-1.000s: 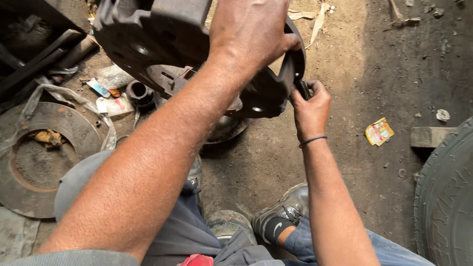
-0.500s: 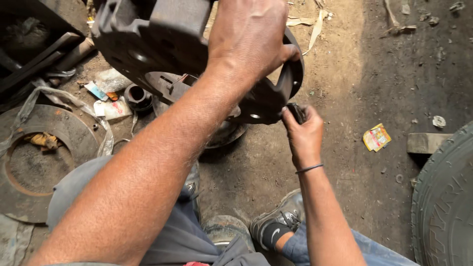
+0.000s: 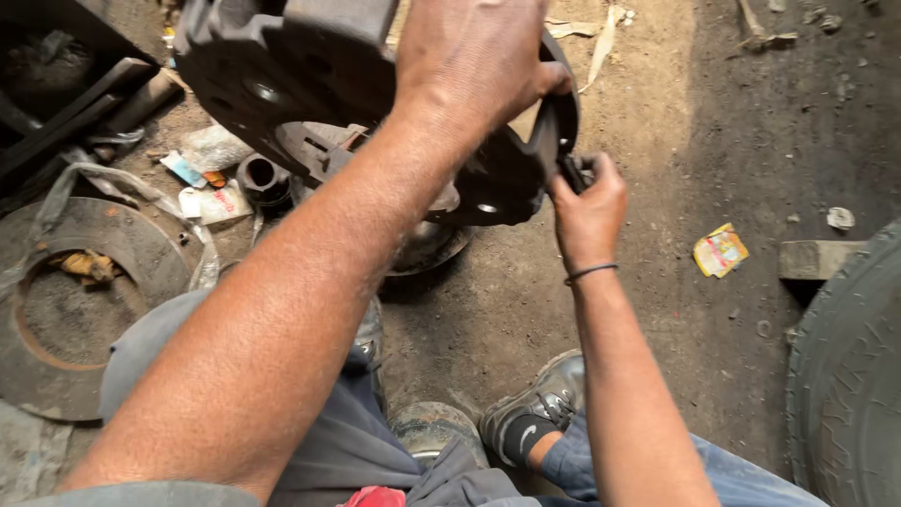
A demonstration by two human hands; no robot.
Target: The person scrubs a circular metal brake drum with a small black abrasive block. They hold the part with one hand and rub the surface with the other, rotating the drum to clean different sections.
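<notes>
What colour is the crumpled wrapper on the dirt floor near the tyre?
Yellow with red markings: the wrapper shows clearly in the head view, right of the right hand.

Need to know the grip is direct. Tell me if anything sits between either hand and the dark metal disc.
Nothing visible does. The left hand grips the dark metal disc at its top, bare-skinned. The right hand presses a small dark tool against the disc's right rim.

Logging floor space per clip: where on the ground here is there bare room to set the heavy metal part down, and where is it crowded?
Bare dirt lies right of the right hand, between the yellow wrapper, the wooden block and the tyre, and below toward the shoe. Left is crowded: rusty disc, scraps, black sleeve. The left hand grips the metal part.
</notes>
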